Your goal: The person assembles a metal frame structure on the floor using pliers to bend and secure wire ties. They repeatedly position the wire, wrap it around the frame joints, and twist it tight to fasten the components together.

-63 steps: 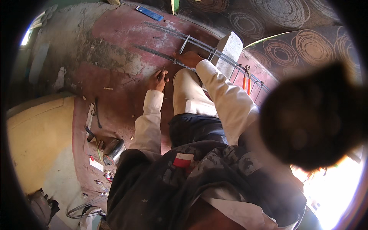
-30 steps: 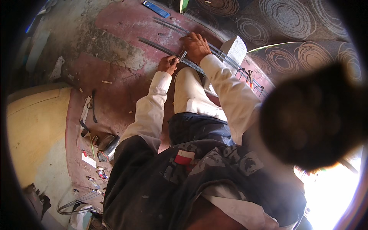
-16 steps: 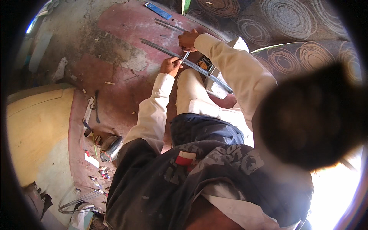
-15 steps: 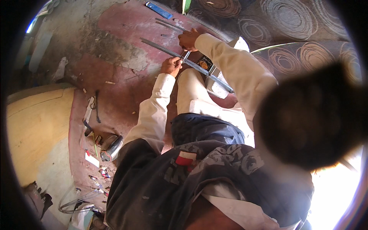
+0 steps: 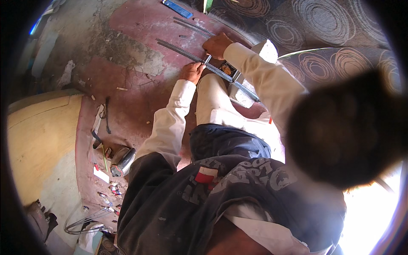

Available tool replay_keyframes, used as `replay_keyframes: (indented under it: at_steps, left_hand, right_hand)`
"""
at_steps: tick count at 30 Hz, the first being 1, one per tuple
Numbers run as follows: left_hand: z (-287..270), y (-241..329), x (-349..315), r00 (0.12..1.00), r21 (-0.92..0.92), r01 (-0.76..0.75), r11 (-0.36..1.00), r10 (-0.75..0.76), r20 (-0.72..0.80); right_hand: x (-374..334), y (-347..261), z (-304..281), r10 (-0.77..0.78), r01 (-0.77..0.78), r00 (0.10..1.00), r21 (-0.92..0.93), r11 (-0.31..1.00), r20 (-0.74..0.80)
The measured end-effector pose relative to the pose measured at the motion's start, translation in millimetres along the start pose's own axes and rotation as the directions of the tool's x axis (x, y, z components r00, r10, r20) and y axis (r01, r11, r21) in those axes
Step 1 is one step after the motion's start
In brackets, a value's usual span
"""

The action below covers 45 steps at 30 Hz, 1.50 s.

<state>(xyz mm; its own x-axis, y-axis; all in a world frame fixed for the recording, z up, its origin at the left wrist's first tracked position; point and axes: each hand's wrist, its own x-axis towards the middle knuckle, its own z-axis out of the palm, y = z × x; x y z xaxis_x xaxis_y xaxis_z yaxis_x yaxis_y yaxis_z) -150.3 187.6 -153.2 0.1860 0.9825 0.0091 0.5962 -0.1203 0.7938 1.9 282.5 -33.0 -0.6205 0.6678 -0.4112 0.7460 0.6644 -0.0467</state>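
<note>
A pair of ribbed steel bars (image 5: 180, 52) runs slantwise in front of me, from far left down to near right. My left hand (image 5: 192, 72) is closed around these bars near their middle. Beyond them is a second pair of thin steel bars (image 5: 191, 27), which passes under my right hand (image 5: 217, 45). The right hand's fingers are curled, and what they grip is hidden beneath them. Between the two hands a short silver metal piece (image 5: 207, 58) stands across the near bars. Pale blocks (image 5: 242, 95) lie under the bars' near right end.
A blue tool or case (image 5: 177, 8) lies on the red floor at the far side. Patterned fabric (image 5: 323, 25) with circles covers the far right. A corded power tool (image 5: 123, 161), small litter (image 5: 114, 188) and wire loops (image 5: 83, 223) lie at left, beside a yellow wall (image 5: 42, 136).
My right hand has shifted slightly right and turned, leaving more of the short silver piece's upper end showing. The left hand still holds the near bars at about the same spot.
</note>
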Motion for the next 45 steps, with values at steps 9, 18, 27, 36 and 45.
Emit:
replay_keyframes:
  at_steps: [9, 18, 27, 36, 45]
  left_hand:
    - [-7.7, -1.6, 1.5, 0.988, 0.27, -0.146, 0.952, 0.152, -0.001]
    - [-8.3, 13.2, -7.3, 0.993, 0.052, -0.091, 0.995, 0.094, -0.077]
    - [-1.2, -2.0, 0.1, 0.947, 0.262, -0.274, 0.925, 0.308, -0.096]
    - [-6.5, -3.6, 5.2, 0.971, 0.223, -0.23, 0.947, 0.24, -0.018]
    - [-28.9, 0.0, 24.2, 0.979, 0.062, -0.186, 0.981, 0.179, 0.101]
  right_hand:
    - [0.7, -3.1, 5.5, 0.119, -0.116, 0.993, 0.176, 0.977, -0.009]
    - [-3.6, 3.0, 12.8, 0.202, -0.188, 0.979, 0.287, 0.939, -0.018]
    - [-26.0, -22.8, 20.0, 0.322, -0.296, 0.947, 0.43, 0.853, 0.012]
    - [-58.3, -72.6, 71.5, 0.408, -0.272, 0.835, 0.368, 0.889, -0.369]
    - [-64.4, -79.0, 97.0, 0.369, -0.233, 0.649, 0.287, 0.929, -0.666]
